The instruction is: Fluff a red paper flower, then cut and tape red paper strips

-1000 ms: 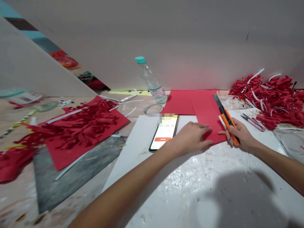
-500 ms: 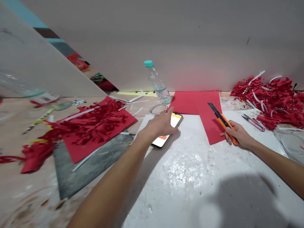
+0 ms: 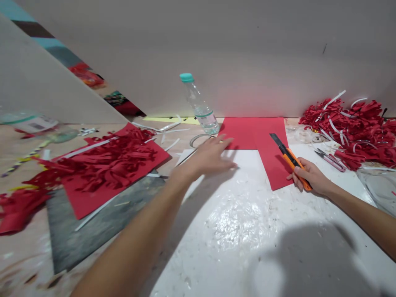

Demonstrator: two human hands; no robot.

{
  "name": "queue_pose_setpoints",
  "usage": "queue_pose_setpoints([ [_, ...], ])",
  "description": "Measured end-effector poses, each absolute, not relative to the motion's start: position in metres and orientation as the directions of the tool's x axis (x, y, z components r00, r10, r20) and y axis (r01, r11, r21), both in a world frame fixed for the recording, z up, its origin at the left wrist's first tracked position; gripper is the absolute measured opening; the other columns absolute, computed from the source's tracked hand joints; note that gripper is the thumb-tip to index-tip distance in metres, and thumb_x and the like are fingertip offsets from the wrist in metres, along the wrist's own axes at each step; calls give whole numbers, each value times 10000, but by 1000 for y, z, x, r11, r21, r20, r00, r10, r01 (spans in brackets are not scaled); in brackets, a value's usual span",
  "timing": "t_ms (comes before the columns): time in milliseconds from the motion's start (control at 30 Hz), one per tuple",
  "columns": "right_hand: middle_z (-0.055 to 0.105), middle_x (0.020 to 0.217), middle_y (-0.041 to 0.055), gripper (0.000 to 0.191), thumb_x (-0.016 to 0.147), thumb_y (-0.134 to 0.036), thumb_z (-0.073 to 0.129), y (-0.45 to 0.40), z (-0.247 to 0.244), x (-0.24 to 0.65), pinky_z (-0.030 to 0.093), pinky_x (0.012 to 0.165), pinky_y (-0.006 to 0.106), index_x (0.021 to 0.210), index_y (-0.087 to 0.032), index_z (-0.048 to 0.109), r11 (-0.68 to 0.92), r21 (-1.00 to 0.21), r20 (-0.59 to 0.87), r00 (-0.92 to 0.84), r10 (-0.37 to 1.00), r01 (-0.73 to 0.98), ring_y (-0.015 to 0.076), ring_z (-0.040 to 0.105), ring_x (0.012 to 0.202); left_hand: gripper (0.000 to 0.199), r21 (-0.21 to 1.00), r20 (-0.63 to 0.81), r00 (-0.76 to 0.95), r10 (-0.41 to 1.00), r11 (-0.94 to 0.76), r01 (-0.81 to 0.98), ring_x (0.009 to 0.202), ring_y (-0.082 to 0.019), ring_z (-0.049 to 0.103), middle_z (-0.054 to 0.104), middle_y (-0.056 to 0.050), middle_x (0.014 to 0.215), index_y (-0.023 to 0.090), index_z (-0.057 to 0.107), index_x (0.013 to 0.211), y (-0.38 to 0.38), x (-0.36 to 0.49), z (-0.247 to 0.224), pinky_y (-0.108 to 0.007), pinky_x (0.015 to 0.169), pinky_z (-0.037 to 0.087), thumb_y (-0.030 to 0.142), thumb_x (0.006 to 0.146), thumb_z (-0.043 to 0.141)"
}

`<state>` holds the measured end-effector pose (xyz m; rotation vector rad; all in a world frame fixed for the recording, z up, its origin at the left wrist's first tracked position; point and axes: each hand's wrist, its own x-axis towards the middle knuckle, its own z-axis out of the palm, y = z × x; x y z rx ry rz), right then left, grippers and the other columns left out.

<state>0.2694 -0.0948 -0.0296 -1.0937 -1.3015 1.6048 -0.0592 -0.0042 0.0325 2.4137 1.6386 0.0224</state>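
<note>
My left hand [image 3: 213,156] is spread with nothing in it, palm down over the far left part of the white board [image 3: 241,247], beside the red paper [image 3: 236,130]. A metal-coloured ring [image 3: 195,139] lies just beyond its wrist side. The fingers of my right hand [image 3: 309,175] are wrapped round an orange box cutter [image 3: 291,159], whose dark tip points away and to the left, above a long red strip [image 3: 274,165]. No phone shows in the current view.
A clear bottle [image 3: 201,109] leans near the wall. Cut red fringes [image 3: 114,159] lie on red paper at the left, over a dark sheet [image 3: 99,222]. Small scissors [image 3: 331,160] and a red fringe pile [image 3: 355,123] are at the right.
The phone that was under my left hand no longer shows. My left hand's fingers are spread and slightly nearer the red paper. My right hand keeps the box cutter. The view has shifted a little.
</note>
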Motion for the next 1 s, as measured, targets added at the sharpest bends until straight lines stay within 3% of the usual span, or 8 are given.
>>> queue_pose_setpoints([
  [100, 633, 560, -59, 338, 896, -545, 639, -94, -31, 270, 460, 446, 235, 930, -250, 479, -167, -984, -141, -303, 943, -64, 101, 532, 404, 898, 278, -114, 712, 693, -665, 693, 1510, -308, 254, 303, -96, 1640, 219, 390, 1505, -36, -5, 31, -429, 1210, 251, 637, 771, 691],
  [200, 632, 565, -71, 351, 885, -547, 650, -95, -33, 269, 502, 476, 264, 913, -252, 462, -145, -987, -119, -280, 953, -74, 97, 500, 368, 769, 294, -167, 804, 570, -750, 592, 1431, -333, 395, 454, -139, 1544, 187, 512, 1399, -56, 34, 28, -431, 1133, 362, 598, 773, 687],
  [333, 597, 518, -100, 327, 908, -511, 643, -97, -35, 268, 562, 620, 283, 904, -250, 444, -65, -991, -38, -214, 976, -117, 77, 490, 359, 321, 247, -170, 810, 561, -772, 586, 1146, -308, 624, 649, -126, 1288, 197, 661, 1111, -59, 47, 28, -416, 943, 491, 360, 842, 595],
  [567, 584, 546, -88, 378, 856, -520, 696, -98, -36, 270, 400, 379, 209, 896, -261, 424, -22, -989, -12, -65, 998, -144, 106, 537, 399, 506, 140, -138, 756, 640, -743, 654, 1038, -347, 643, 672, -158, 1163, 149, 617, 1187, -67, 47, 32, -481, 907, 503, 481, 805, 614],
  [833, 580, 537, -86, 391, 837, -520, 709, -98, -32, 270, 345, 341, 196, 878, -261, 419, -72, -988, -64, -68, 996, -135, 100, 509, 382, 329, 57, -164, 710, 685, -712, 700, 860, -328, 674, 682, -148, 1001, 131, 652, 1023, -71, 47, 35, -427, 681, 515, 378, 829, 553],
  [1000, 595, 565, -83, 362, 858, -501, 697, -97, -33, 272, 360, 358, 193, 886, -252, 436, -76, -989, -63, -104, 993, -124, 94, 525, 396, 219, 83, -135, 748, 650, -745, 662, 754, -282, 668, 700, -109, 896, 160, 655, 909, -68, 42, 36, -387, 616, 472, 305, 825, 515],
])
